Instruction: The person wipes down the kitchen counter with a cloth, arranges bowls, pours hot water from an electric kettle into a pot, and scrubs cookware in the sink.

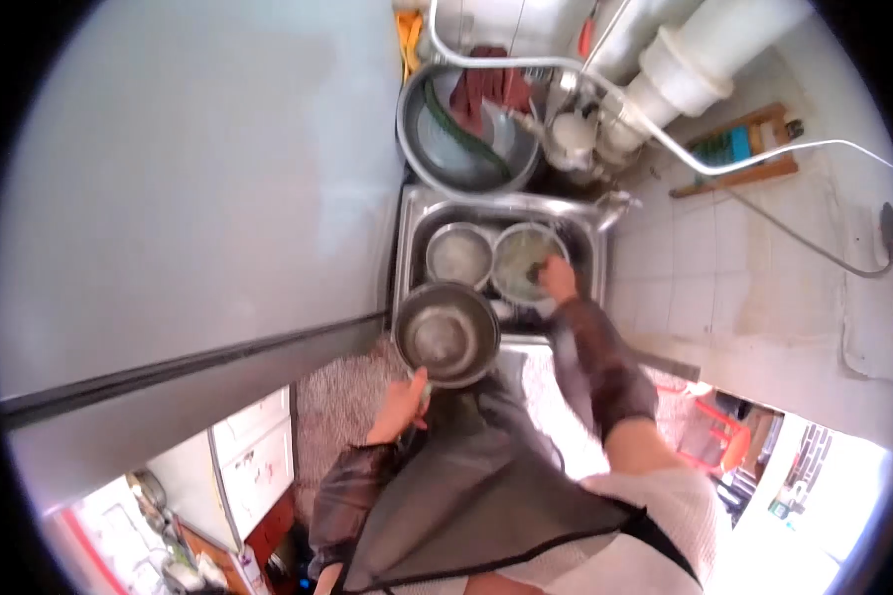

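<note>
My left hand (402, 405) grips the near rim of an empty-looking metal bowl (445, 332), thumb over the edge. The bowl is held over the front left of the steel sink (599, 248). My right hand (558, 279) reaches into a round metal basin (514, 250) of cloudy, greenish water in the sink. Its fingers are closed at a small dark thing (536, 272), too blurred to name. Left of that basin sits another round metal bowl (458, 256) with pale, cloudy contents.
Behind the sink stands a large basin (412, 164) holding a long green cucumber-like vegetable (461, 136) and a dark red cloth (491, 81). A faucet (617, 203) is at the sink's right back corner. White pipes (680, 74) run along the tiled wall. A large grey panel (198, 198) fills the left.
</note>
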`<action>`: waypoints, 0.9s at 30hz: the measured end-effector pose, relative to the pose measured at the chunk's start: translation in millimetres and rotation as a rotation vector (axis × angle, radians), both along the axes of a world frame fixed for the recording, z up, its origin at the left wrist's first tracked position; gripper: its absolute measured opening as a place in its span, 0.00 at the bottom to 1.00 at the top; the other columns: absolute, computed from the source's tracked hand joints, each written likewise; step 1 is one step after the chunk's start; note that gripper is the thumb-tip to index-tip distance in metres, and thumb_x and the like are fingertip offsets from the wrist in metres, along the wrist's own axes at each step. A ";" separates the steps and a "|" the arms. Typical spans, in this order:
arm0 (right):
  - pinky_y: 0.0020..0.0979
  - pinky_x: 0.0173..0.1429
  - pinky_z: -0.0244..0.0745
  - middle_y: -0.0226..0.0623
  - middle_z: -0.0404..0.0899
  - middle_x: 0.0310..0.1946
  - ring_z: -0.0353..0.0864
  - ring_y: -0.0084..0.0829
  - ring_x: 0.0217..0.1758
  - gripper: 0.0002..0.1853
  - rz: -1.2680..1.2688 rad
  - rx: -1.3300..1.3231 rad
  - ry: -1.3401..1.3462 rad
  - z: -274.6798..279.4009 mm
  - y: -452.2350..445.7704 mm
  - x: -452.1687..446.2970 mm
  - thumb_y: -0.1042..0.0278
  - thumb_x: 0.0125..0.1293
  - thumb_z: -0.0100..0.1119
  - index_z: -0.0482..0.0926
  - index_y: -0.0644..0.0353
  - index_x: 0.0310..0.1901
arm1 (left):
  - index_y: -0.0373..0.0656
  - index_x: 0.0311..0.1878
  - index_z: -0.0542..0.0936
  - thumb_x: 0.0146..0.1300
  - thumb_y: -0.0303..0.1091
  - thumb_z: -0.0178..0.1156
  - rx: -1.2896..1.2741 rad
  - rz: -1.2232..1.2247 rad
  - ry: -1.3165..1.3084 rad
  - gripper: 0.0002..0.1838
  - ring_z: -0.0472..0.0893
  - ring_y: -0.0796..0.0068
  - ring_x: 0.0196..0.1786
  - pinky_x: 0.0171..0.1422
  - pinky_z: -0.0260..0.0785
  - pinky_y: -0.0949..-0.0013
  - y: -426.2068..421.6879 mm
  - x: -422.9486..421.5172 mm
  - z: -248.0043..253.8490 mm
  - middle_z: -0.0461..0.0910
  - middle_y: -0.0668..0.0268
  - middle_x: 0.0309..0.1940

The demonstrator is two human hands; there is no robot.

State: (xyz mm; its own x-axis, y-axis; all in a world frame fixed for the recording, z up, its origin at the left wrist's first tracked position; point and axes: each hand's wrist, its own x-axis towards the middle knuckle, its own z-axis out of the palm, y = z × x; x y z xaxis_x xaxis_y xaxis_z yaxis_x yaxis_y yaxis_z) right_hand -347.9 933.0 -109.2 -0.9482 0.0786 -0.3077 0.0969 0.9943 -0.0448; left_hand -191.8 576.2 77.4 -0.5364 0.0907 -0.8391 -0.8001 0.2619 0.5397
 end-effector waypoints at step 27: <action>0.42 0.44 0.74 0.44 0.69 0.42 0.71 0.47 0.45 0.18 0.250 -0.428 1.268 370.6 -77.1 -388.4 0.84 0.50 0.52 0.74 0.59 0.45 | 0.32 0.30 0.77 0.64 0.53 0.48 -0.133 -0.159 0.296 0.27 0.80 0.62 0.24 0.29 0.72 0.63 49.6 -56.8 30.3 0.77 0.57 0.22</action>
State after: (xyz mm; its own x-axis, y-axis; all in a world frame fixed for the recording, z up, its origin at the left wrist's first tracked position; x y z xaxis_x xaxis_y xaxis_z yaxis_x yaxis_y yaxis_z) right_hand -736.3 855.9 261.4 -0.5697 -0.0161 0.8217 -0.4199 0.8652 -0.2742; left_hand -248.6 625.8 107.6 -0.7459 0.0930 -0.6595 -0.5580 0.4535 0.6950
